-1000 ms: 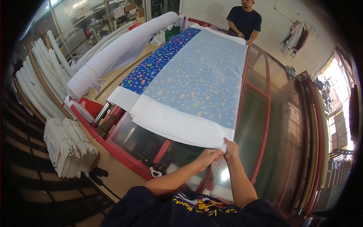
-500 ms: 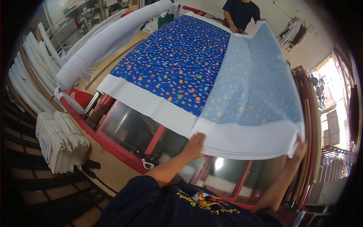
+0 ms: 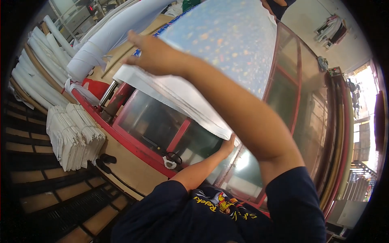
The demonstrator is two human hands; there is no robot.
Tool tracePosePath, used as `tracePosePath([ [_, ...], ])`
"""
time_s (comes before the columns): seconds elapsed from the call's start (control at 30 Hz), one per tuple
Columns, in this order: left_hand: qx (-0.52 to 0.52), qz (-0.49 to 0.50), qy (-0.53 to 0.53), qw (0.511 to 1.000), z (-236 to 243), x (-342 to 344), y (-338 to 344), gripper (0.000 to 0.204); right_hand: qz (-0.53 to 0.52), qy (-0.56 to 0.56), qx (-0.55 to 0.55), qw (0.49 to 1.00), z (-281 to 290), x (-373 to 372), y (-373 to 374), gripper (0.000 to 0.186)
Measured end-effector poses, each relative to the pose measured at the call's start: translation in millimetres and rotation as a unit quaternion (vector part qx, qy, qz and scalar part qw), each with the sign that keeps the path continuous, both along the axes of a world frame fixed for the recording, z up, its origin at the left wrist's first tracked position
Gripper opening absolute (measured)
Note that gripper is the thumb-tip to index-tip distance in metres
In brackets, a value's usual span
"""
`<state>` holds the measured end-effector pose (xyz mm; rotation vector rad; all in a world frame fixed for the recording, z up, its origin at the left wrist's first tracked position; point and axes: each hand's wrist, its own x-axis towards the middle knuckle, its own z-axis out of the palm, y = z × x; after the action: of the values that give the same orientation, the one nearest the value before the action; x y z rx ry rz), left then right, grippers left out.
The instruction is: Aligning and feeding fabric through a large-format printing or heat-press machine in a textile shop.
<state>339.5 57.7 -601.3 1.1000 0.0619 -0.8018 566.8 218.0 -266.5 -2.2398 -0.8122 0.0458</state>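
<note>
A large printed cloth [image 3: 227,44] lies folded over, its pale reverse facing up with the coloured pattern showing faintly through. A strip of its blue printed face [image 3: 166,28] shows along the far left edge. My left hand [image 3: 229,145] grips the near right end of the white border [image 3: 194,101] by the fold, thumb uppermost. My right arm crosses over the cloth. My right hand [image 3: 156,56] is at the left end of the border, palm down, fingers spread apart; the cloth beneath the palm is hidden.
Below the cloth is a red-framed table with glass panels [image 3: 146,115]. A thick white fabric roll [image 3: 95,56] lies at left, beside several tubes [image 3: 40,73]. Bundled white sheets [image 3: 71,135] stand near left. Another person's dark sleeve [image 3: 279,7] shows at the far end.
My right hand has swung from the right side to the left, and the cloth's right part now lies over the printed part. My left hand has shifted slightly right, onto the fold.
</note>
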Motion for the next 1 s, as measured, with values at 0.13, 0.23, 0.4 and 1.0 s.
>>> tracePosePath([
  [0.13, -0.239, 0.027, 0.092, 0.966, -101.4, 9.1, 16.9, 0.051, 0.048, -0.102, 0.116, 0.987, -17.1, -64.2, 29.5, 0.067],
  [0.23, -0.183, 0.151, 0.207, 0.949, -42.9, 16.3, 27.5, 0.044, -0.144, -0.104, 0.051, 0.983, -74.7, -89.0, -70.6, 0.063],
  [0.4, -0.187, 0.137, 0.249, 0.94, 27.4, 38.1, 42.4, 0.038, -0.547, 0.058, 0.098, 0.829, -245.3, -158.5, -247.1, 0.079],
  [1.0, 0.502, -0.144, -0.612, 0.593, 28.7, 100.4, 185.1, 0.116, -0.6, 0.159, 0.449, 0.643, -168.2, -361.2, -462.9, 0.032],
])
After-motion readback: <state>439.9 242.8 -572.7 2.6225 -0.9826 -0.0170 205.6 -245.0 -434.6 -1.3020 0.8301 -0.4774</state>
